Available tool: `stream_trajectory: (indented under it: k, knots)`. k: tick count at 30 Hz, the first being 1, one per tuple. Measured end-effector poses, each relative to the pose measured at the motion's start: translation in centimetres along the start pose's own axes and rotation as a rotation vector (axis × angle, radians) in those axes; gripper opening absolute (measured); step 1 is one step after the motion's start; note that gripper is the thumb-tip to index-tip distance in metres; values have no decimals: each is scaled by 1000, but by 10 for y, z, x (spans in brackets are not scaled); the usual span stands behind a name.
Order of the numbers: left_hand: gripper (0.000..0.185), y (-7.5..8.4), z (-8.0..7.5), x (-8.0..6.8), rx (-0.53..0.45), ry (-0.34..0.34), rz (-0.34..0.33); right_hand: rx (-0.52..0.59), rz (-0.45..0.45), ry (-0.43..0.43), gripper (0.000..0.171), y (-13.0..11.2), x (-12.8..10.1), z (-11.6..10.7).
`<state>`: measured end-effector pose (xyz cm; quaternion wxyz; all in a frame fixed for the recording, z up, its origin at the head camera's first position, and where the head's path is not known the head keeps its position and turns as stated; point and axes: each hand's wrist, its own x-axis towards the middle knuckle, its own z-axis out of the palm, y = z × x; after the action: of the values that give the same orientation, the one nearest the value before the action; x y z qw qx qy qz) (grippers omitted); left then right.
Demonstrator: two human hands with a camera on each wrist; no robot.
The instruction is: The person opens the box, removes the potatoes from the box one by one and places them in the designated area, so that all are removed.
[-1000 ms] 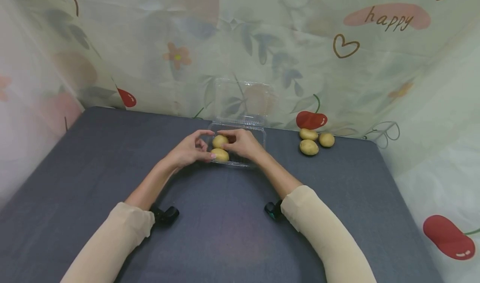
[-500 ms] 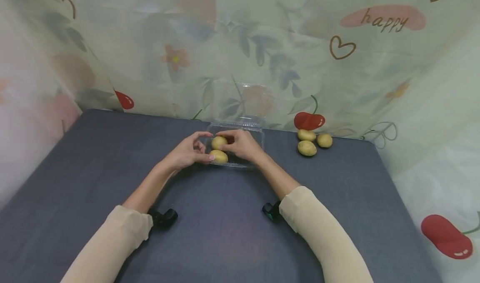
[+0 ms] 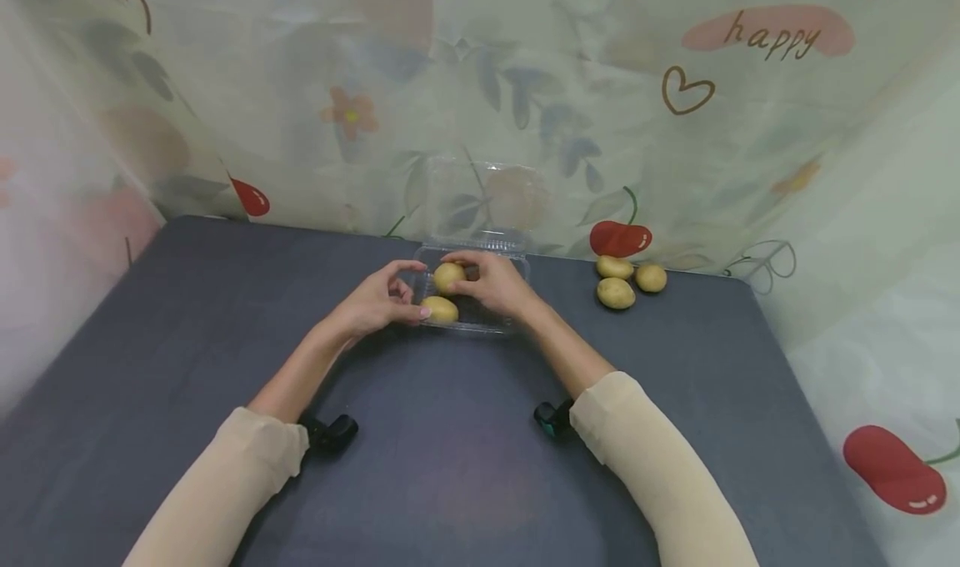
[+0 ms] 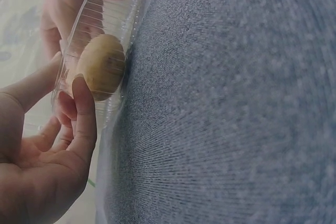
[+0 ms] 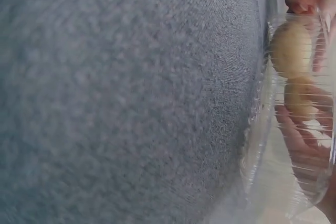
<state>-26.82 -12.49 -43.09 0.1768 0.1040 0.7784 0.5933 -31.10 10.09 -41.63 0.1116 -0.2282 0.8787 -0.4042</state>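
A clear plastic clamshell container (image 3: 486,328) stands at the table's far edge, its lid (image 3: 483,204) raised against the curtain. My left hand (image 3: 378,300) holds the container's left end, thumb at the front corner and index finger at the rim farther back. One potato (image 3: 441,309) lies inside the front left corner, close to the left thumb. Behind it, my right hand (image 3: 491,285) grips a second potato (image 3: 449,278) between thumb and fingers, inside the container. Through the ribbed wall in the right wrist view, both the front potato (image 5: 291,50) and the gripped potato (image 5: 300,98) show.
Three loose potatoes (image 3: 617,293) sit together near the back right of the dark cloth-covered table (image 3: 450,467). A printed curtain (image 3: 300,75) hangs right behind the table's far edge.
My right hand has shifted slightly right and back with its potato, opening a small gap from the front potato. The left hand stays at the container's left end.
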Motion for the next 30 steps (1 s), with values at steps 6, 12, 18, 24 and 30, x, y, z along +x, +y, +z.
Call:
stream_trajectory:
  k: [6, 12, 18, 24, 30]
  knots:
    - [75, 1, 2, 3, -2, 5, -17, 45, -49, 22, 48, 1, -9, -14]
    - [75, 4, 2, 4, 6, 11, -9, 36, -76, 68, 47, 3, -15, -29]
    - [75, 3, 1, 4, 0, 12, -17, 71, -110, 86, 46, 10, -20, -37]
    - [76, 3, 1, 2, -1, -2, -32, 120, -82, 99, 44, 14, -28, -42]
    - [76, 4, 1, 1, -8, 3, -20, 186, -28, 92, 45, 20, -34, -50]
